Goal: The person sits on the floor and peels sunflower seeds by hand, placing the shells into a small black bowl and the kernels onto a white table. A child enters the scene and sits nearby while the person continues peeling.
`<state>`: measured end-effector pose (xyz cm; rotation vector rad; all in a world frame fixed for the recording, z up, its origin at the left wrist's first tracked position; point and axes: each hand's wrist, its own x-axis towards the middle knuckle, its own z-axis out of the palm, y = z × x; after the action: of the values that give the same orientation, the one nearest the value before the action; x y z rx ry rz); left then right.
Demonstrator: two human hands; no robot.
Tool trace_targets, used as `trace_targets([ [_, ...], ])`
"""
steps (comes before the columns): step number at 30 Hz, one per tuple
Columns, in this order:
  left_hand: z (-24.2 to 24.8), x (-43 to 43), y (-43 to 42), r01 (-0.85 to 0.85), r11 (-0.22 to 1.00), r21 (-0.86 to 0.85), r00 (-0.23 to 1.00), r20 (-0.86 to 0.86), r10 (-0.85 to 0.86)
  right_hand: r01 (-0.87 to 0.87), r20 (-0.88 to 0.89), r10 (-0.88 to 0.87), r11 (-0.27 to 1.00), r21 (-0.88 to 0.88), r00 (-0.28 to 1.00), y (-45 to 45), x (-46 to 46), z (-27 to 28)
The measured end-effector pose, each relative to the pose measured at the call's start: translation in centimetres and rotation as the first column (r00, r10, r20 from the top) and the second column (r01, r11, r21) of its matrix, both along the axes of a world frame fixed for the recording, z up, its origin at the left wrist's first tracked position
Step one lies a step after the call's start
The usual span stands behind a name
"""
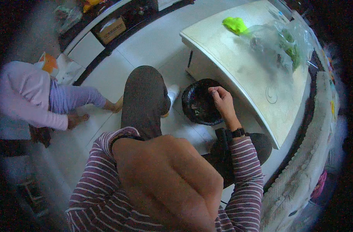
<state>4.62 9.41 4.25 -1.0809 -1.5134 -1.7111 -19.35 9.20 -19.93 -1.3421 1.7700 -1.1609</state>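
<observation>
Over the opening of a black lined trash bin (200, 103) hangs my right hand (222, 100), with its thumb and fingers drawn together. A dark speck shows at those fingertips, too small to identify. Some small scraps are visible inside the bin, which stands on the floor beside the table (237, 62). My left hand (167, 174) is very near the camera, large and blurred, with its fingers bent. Whether it holds anything is hidden. A dark watch (238, 132) is on my right wrist.
On the table lie a bright green cloth (235, 25), a clear plastic bag (269, 43) and greens (292, 53). A person in a pink top (28, 92) sits at the left, one foot by my knee (144, 98). Behind is a low cabinet with a cardboard box (112, 30). A covered sofa (298, 168) is at right.
</observation>
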Motion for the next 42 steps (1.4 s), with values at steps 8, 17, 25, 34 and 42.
trace_targets([
  [8, 0.7, -1.7, -0.1, -0.008, 0.999, 0.043, 0.964, 0.266, -0.004, 0.101, 0.257, -0.082, 0.993, -0.064, 0.963, 0.7, 0.3, 2.0],
  [17, -9.9, -16.2, -13.7, -0.585, 0.601, -0.545, 0.312, 0.533, 0.787, 0.321, 0.467, -0.27, 0.947, -0.03, 0.842, 2.9, -2.6, 3.5],
  [25, -19.4, -26.5, -16.2, -0.453, 0.182, -0.873, 0.086, 0.161, 0.983, 0.307, 0.352, -0.299, 0.951, 0.032, 0.887, 4.6, -3.7, 3.8],
  [34, -19.1, -27.8, -14.5, -0.483, -0.044, -0.874, 0.092, -0.101, 0.991, 0.308, 0.573, -0.253, 0.951, 0.001, 0.78, 4.2, -4.4, 5.2],
  [42, -14.4, -23.0, -11.9, -0.541, 0.717, -0.441, 0.369, 0.641, 0.673, 0.538, 0.752, -0.333, 0.842, -0.034, 0.569, 3.7, -5.8, 6.4],
])
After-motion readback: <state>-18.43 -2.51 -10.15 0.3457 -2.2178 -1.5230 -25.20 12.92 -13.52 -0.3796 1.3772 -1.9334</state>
